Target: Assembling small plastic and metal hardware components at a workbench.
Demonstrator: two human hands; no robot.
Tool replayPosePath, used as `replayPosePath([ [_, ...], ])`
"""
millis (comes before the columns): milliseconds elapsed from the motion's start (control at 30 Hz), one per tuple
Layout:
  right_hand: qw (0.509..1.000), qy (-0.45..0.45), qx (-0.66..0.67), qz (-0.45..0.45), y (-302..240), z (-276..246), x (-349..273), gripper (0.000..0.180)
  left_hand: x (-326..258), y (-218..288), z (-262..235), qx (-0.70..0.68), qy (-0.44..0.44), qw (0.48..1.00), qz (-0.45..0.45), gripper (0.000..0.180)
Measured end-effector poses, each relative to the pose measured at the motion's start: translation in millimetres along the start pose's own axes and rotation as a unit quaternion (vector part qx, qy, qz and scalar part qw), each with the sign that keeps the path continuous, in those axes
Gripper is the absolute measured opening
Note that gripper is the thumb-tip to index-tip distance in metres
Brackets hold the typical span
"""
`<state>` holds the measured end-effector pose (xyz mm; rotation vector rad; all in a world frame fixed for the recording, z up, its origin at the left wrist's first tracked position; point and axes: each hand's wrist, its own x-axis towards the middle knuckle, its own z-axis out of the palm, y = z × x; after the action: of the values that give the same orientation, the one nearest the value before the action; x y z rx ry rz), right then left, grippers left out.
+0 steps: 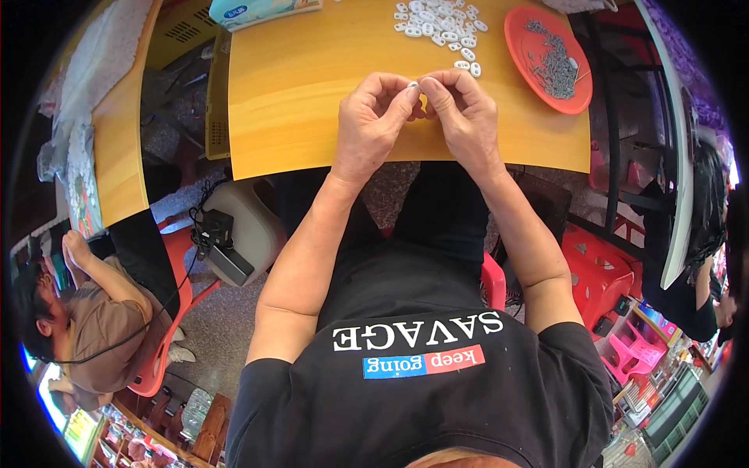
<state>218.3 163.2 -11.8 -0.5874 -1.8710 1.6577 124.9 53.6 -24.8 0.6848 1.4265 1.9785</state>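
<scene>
Above the near part of the yellow table, my left hand [370,123] pinches a small white plastic piece [413,84] between thumb and index finger. Right beside it, my right hand [466,118] is closed too, thumb and fingertips meeting at that piece. What the right fingertips grip is mostly covered. Beyond my hands lies a loose heap of white oval pieces with two holes [441,21], a few of them straying towards me. An orange-red plate [521,39] to the right carries many small grey parts [555,70], too tiny to name surely.
A tissue pack [257,9] sits at the table's [296,101] far left. Left of me, a grey stool [253,226] bears a black power adapter [217,226] with cables. A person in a brown shirt [109,335] sits further left. Red plastic stools [597,269] stand at right.
</scene>
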Motion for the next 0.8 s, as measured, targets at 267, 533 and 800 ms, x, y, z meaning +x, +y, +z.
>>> replayPosePath([
  [267, 1.000, 0.023, 0.017, -0.006, 8, 10, 0, 0.015, 3, -1, 0, -0.014, 0.007, 1.000, -0.007, 0.013],
  [533, 0.996, 0.038, 0.064, 0.042, 7, 3, 7, 0.017, 6, -1, 1, -0.025, 0.005, 1.000, -0.012, 0.012],
  [800, 0.995, -0.081, 0.015, 0.053, -5, -21, 18, 0.022, 5, -2, -2, -0.031, -0.010, 0.999, -0.018, 0.017],
])
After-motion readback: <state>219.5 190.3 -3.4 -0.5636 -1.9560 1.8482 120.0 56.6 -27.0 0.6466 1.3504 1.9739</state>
